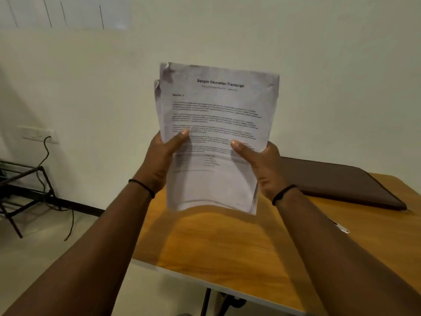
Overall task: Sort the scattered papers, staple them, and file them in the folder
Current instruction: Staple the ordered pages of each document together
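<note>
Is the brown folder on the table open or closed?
Closed. The brown folder lies flat on the wooden table with its cover down, and no papers show inside it. The papers are held up above the table.

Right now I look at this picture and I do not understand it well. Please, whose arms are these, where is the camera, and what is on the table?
There is no machine here. A person wears one camera on the head, looking forward and down, so the two arms are that person's own. The left hand and the right hand together hold a stack of papers upright in the air above a wooden table, thumbs on the front. The top page reads "Sample Education Transcript". The sheets are not evenly lined up at the top left. On the table, far right, lies a closed dark brown folder. Near it lies a small metal object, too blurred to name.
</note>
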A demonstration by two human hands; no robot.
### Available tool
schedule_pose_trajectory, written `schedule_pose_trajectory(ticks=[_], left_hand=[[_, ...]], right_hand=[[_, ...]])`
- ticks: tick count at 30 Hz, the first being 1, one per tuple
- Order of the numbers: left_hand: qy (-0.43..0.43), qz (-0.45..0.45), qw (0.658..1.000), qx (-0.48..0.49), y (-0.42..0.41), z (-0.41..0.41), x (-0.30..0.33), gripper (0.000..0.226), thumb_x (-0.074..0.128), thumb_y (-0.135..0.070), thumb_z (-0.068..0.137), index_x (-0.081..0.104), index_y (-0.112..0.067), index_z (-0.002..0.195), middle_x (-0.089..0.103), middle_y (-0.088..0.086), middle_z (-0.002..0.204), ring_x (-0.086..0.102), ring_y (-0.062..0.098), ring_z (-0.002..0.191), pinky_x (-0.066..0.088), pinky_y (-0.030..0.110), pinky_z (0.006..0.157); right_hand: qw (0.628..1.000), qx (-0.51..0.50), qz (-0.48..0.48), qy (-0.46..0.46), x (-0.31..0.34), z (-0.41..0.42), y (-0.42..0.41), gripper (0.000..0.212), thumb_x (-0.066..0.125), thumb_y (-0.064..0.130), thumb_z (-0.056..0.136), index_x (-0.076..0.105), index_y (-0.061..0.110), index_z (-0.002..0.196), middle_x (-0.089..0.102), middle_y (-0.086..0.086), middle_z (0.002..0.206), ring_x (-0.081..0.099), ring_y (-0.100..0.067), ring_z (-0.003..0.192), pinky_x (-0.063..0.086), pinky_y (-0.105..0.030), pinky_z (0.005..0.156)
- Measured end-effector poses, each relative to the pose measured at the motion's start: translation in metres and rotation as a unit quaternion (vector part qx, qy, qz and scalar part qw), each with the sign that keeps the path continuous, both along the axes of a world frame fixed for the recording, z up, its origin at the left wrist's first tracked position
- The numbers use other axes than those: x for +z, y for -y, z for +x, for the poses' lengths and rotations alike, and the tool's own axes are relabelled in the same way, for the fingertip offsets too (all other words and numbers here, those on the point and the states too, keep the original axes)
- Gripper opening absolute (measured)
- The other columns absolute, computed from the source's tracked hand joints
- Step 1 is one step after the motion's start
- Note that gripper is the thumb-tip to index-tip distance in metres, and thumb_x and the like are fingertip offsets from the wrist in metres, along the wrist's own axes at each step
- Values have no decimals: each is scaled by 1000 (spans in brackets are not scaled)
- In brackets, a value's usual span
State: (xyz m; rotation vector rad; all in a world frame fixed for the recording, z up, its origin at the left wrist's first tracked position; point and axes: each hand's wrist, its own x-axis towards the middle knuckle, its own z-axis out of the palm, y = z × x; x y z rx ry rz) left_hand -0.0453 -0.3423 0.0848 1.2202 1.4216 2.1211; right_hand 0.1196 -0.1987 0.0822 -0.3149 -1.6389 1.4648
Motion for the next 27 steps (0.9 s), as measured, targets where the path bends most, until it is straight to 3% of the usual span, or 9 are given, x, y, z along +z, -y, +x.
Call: schedule_pose_trajectory(ticks=[6,9,11,14,17,19,23,25,27], left_hand=[[36,-150,988,-3,-3,8,-65,55,79,-47,77,67,-18,122,74,0,114,71,23,106,57,41,92],[46,-140,987,70,-6,5,-72,33,75,-45,84,72,-19,105,78,-6,95,74,16,90,60,27,74],[-9,-145,977,159,-8,0,-67,26,72,-46,86,73,-21,88,76,-9,79,73,6,74,53,16,60],[-132,-267,916,268,-18,-13,-80,43,65,-55,89,61,-18,67,65,-4,66,62,15,60,41,26,50],[-218,-433,824,293,-23,-30,-109,50,59,-60,88,57,-13,70,63,4,69,59,22,63,43,31,55],[-253,-500,774,293,-26,-35,-121,51,54,-63,89,58,-14,74,63,4,71,61,22,65,46,31,57],[-311,-560,716,278,-37,-39,-123,52,46,-65,91,63,-17,83,64,2,73,62,20,67,52,30,64],[-318,-589,684,288,-40,-38,-126,56,42,-68,91,66,-18,92,65,1,77,62,19,71,55,33,71],[-340,-598,637,348,-42,-32,-127,60,42,-71,87,65,-18,102,67,3,91,62,24,86,51,36,81]], right_hand=[[996,2,-71,61,-65,18,-2,31,79,19,82,70,21,112,75,2,108,71,-20,103,59,-32,84],[994,-9,-101,28,-80,12,-3,34,80,17,82,69,22,114,75,4,110,71,-17,103,57,-34,87],[996,-7,-75,40,-86,5,-1,46,84,24,78,66,21,120,73,4,115,69,-17,106,56,-38,89],[986,-55,-46,149,-101,6,-1,57,85,38,73,59,22,121,71,9,110,68,-10,99,58,-33,84],[920,-178,73,342,-113,18,-6,22,69,37,89,59,20,96,63,10,87,59,-8,77,50,-24,64],[845,-286,184,412,-118,40,-14,15,54,33,95,60,22,85,60,5,83,57,-16,80,51,-32,71],[670,-453,319,494,-127,103,-55,25,54,34,91,59,24,113,59,-4,112,53,-23,104,42,-42,94],[648,-453,234,566,-124,126,-66,43,55,41,90,48,20,127,56,-10,123,53,-28,112,43,-44,96],[671,-433,163,579,-122,134,-71,47,54,39,93,40,16,133,58,-12,124,54,-29,111,47,-41,92]])
